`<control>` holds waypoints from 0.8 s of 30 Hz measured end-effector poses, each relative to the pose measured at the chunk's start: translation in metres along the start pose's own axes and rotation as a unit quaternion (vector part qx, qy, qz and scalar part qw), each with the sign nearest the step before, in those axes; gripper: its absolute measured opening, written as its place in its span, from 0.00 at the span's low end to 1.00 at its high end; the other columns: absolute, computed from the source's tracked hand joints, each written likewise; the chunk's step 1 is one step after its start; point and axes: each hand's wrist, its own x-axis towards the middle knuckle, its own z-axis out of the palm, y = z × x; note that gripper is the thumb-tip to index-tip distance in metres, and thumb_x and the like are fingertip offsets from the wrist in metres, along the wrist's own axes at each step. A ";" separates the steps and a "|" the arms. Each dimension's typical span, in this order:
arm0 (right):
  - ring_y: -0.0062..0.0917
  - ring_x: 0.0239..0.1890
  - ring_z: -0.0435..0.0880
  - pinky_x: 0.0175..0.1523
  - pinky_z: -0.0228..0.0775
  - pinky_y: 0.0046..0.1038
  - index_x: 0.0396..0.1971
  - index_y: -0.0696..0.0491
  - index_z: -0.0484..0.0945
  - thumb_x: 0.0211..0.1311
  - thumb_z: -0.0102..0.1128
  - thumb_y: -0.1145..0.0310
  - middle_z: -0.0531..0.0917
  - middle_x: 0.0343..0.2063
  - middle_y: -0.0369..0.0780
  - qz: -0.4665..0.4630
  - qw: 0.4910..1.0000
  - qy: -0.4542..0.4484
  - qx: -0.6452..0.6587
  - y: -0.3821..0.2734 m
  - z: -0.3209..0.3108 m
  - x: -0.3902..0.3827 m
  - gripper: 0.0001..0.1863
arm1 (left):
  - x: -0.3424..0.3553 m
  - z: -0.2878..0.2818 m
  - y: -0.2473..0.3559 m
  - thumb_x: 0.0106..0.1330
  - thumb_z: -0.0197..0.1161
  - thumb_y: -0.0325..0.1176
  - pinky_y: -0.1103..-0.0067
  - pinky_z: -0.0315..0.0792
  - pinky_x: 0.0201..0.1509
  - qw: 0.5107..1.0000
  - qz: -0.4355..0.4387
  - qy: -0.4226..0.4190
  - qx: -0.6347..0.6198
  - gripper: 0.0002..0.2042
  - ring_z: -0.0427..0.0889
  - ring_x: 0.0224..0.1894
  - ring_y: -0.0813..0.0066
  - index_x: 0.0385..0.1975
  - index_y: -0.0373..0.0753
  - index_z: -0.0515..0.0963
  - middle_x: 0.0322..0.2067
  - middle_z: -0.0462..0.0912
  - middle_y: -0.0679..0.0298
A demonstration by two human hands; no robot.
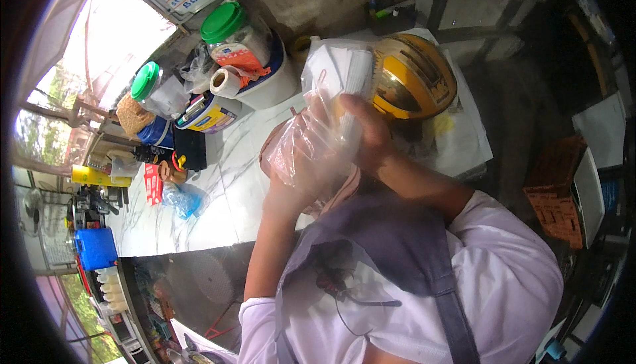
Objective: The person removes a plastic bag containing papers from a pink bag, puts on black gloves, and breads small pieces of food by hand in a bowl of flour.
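Note:
A clear plastic bag (291,152) with a stack of white paper slips (348,71) is held up in front of me. A pinkish paper clip shows on the slips. My right hand (374,132) grips the bag and the lower end of the stack, its thumb across the front. My left hand (301,165) is wrapped round the bag's loose, crumpled part, which partly covers its fingers; motion smears it a little. Beneath both hands lies a pinkish-brown pouch or cloth (339,195), mostly hidden.
A yellow helmet (414,76) sits beyond my right hand on the marble-patterned table (228,198). Tubs, a green-lidded jar (235,33) and a tape roll (225,82) crowd the back left. A blue plastic bag (182,200) and a red box (153,184) lie at left. A cardboard box (556,188) stands right.

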 end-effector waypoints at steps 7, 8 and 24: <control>0.29 0.41 0.77 0.48 0.71 0.35 0.51 0.54 0.66 0.56 0.57 0.53 0.76 0.39 0.42 -0.078 0.992 -0.001 -0.098 0.004 -0.016 0.013 0.27 | -0.009 0.009 -0.032 0.59 0.55 0.33 0.67 0.65 0.53 0.999 0.026 0.011 0.026 0.17 0.72 0.50 0.49 0.47 0.33 0.71 0.46 0.73 0.48; 0.30 0.42 0.78 0.48 0.71 0.35 0.51 0.54 0.66 0.56 0.55 0.52 0.76 0.40 0.42 -0.022 1.000 -0.007 0.021 0.000 -0.003 0.012 0.28 | -0.013 0.009 -0.037 0.59 0.56 0.32 0.68 0.65 0.53 0.999 0.031 0.031 0.015 0.17 0.72 0.49 0.50 0.47 0.34 0.71 0.46 0.73 0.48; 0.30 0.40 0.78 0.48 0.71 0.35 0.48 0.56 0.68 0.57 0.55 0.58 0.77 0.39 0.43 -0.019 0.999 0.040 0.005 0.016 -0.006 0.006 0.23 | 0.004 -0.004 -0.013 0.48 0.64 0.33 0.71 0.73 0.41 0.977 -0.040 0.021 0.206 0.17 0.79 0.40 0.60 0.41 0.43 0.77 0.38 0.80 0.59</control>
